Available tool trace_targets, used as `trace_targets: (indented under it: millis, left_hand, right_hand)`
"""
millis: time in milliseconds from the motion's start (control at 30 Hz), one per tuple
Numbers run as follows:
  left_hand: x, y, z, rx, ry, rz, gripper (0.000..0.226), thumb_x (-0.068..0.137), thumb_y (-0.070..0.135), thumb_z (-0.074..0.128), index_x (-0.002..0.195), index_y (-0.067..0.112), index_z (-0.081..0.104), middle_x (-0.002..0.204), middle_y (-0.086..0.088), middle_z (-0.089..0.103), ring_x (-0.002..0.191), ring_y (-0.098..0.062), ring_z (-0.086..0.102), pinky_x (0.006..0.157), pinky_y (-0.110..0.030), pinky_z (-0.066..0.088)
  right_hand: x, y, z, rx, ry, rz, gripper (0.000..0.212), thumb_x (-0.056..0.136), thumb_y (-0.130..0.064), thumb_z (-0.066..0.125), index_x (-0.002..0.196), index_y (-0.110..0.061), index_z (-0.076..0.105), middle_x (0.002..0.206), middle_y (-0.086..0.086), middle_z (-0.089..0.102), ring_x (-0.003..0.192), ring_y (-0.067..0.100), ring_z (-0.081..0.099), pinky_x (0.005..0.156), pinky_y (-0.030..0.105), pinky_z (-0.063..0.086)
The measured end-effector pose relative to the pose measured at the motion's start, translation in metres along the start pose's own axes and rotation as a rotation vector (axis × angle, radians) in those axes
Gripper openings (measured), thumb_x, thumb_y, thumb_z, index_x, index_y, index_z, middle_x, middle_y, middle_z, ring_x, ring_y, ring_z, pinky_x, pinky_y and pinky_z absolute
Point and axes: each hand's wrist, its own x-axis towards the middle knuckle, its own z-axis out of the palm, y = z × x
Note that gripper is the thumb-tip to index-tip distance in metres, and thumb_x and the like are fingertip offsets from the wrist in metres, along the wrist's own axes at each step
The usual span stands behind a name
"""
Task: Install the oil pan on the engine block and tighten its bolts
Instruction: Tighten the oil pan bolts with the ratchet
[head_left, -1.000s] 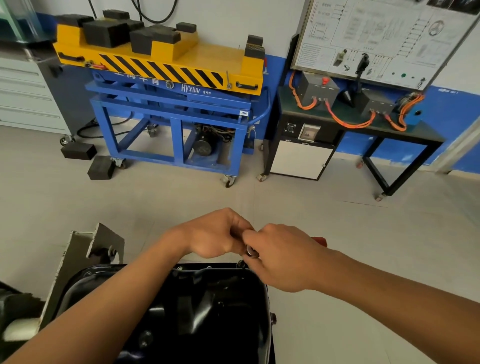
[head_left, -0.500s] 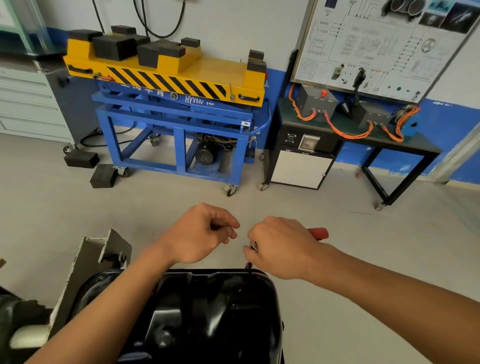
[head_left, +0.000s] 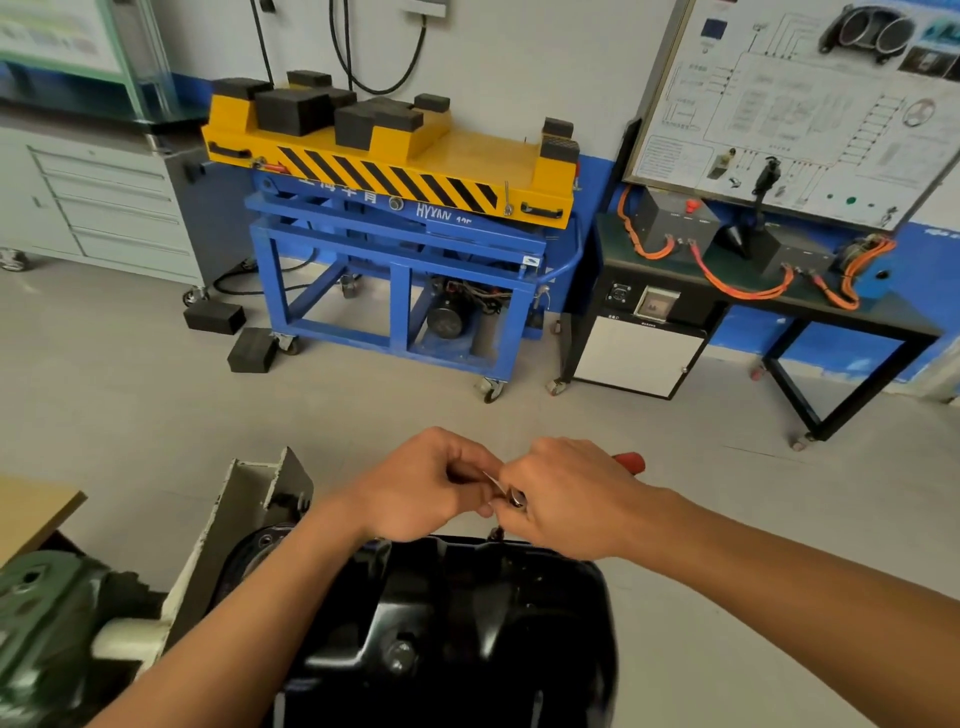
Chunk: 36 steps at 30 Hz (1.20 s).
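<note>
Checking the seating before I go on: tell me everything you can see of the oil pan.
The oil pan is glossy black pressed metal, ribbed and contoured, with a silvery bolt head on its face. It lies bottom-up at lower centre; its far rim sits under the left hand and right hand, where a red-handled tool meets it.

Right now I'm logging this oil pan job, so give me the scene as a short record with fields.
right hand: grip curled round the red-handled tool
left hand: grip pinched at that tool's metal head
oil pan: black, directly below both hands
contact: tool's lower end at the pan's far rim
background: yellow-and-blue lift cart on wheels
</note>
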Motion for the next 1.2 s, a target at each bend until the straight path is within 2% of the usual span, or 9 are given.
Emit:
trace_targets:
  millis: [267,333,433,600,700,833,900,1033,1200]
  left_hand:
    - [0.000,0.000,0.008,0.003,-0.032,-0.023,0.032,0.091,-0.006,0.057,0.105,0.016,0.076,0.090,0.001,0.079,0.085,-0.013,0.072,0.081,-0.020,0.052]
    - [0.001,-0.001,0.010,0.011,-0.021,-0.016,0.033,0.091,-0.006,0.057,0.105,0.017,0.076,0.090,0.000,0.079,0.085,-0.023,0.072,0.080,-0.028,0.054]
    - [0.003,-0.003,0.011,0.014,-0.015,-0.007,0.033,0.091,-0.007,0.056,0.106,0.015,0.076,0.090,-0.008,0.078,0.087,-0.049,0.065,0.084,-0.054,0.054]
    - [0.009,-0.010,0.015,0.029,0.030,-0.026,0.039,0.091,-0.010,0.051,0.109,0.014,0.076,0.090,-0.019,0.075,0.087,-0.043,0.065,0.091,-0.050,0.054]
    - [0.008,-0.011,0.015,0.076,-0.003,-0.020,0.041,0.086,-0.012,0.050,0.093,0.019,0.076,0.082,-0.012,0.075,0.077,-0.037,0.065,0.087,-0.052,0.055]
    - [0.009,-0.013,0.013,0.133,0.004,-0.059,0.040,0.076,-0.013,0.051,0.063,0.022,0.065,0.064,0.004,0.066,0.063,-0.009,0.055,0.070,-0.042,0.051]
    - [0.010,-0.014,0.012,0.152,0.014,-0.100,0.040,0.073,-0.012,0.053,0.055,0.022,0.060,0.055,0.009,0.058,0.057,-0.005,0.048,0.061,-0.032,0.043]
    - [0.009,-0.018,0.012,0.158,0.001,-0.164,0.040,0.078,-0.010,0.056,0.054,0.023,0.061,0.056,0.008,0.054,0.058,-0.009,0.045,0.059,-0.027,0.040]
    - [0.011,-0.019,0.012,0.163,0.064,-0.140,0.043,0.078,-0.016,0.043,0.064,0.019,0.064,0.058,0.010,0.066,0.057,0.001,0.057,0.061,-0.017,0.048]
  right_hand:
    - [-0.011,-0.016,0.015,0.051,0.063,0.126,0.040,0.097,-0.044,0.050,0.062,-0.026,0.038,0.057,-0.009,0.041,0.050,0.014,0.043,0.050,0.029,0.033]
    - [-0.013,-0.018,0.018,0.129,0.065,0.200,0.043,0.097,-0.043,0.051,0.059,-0.027,0.037,0.058,-0.007,0.045,0.050,0.012,0.044,0.047,0.028,0.033]
    - [-0.013,-0.023,0.021,0.234,0.036,0.272,0.044,0.096,-0.037,0.053,0.056,-0.023,0.044,0.054,-0.005,0.048,0.048,0.014,0.049,0.046,0.027,0.038]
    - [-0.001,-0.024,0.017,0.404,-0.048,0.449,0.036,0.092,-0.031,0.055,0.060,-0.018,0.049,0.063,0.001,0.053,0.055,0.020,0.054,0.051,0.029,0.042]
    - [0.002,-0.028,0.012,0.217,-0.076,0.355,0.030,0.087,-0.031,0.056,0.062,-0.021,0.044,0.063,-0.002,0.050,0.055,0.018,0.051,0.048,0.026,0.034]
    - [0.011,-0.027,-0.002,-0.088,-0.062,0.049,0.035,0.083,-0.039,0.058,0.057,-0.022,0.041,0.055,-0.005,0.041,0.048,0.013,0.040,0.047,0.025,0.026]
    - [0.019,-0.023,-0.011,-0.225,-0.078,-0.158,0.036,0.087,-0.043,0.056,0.059,-0.020,0.051,0.051,-0.003,0.040,0.043,0.014,0.034,0.046,0.026,0.024]
    - [0.029,-0.016,-0.025,-0.419,-0.143,-0.481,0.041,0.097,-0.041,0.047,0.074,-0.016,0.070,0.063,0.002,0.063,0.050,0.020,0.042,0.053,0.029,0.032]
    - [0.023,-0.023,-0.013,-0.284,-0.073,-0.243,0.036,0.094,-0.031,0.049,0.064,-0.013,0.058,0.059,0.006,0.054,0.047,0.021,0.040,0.054,0.030,0.036]
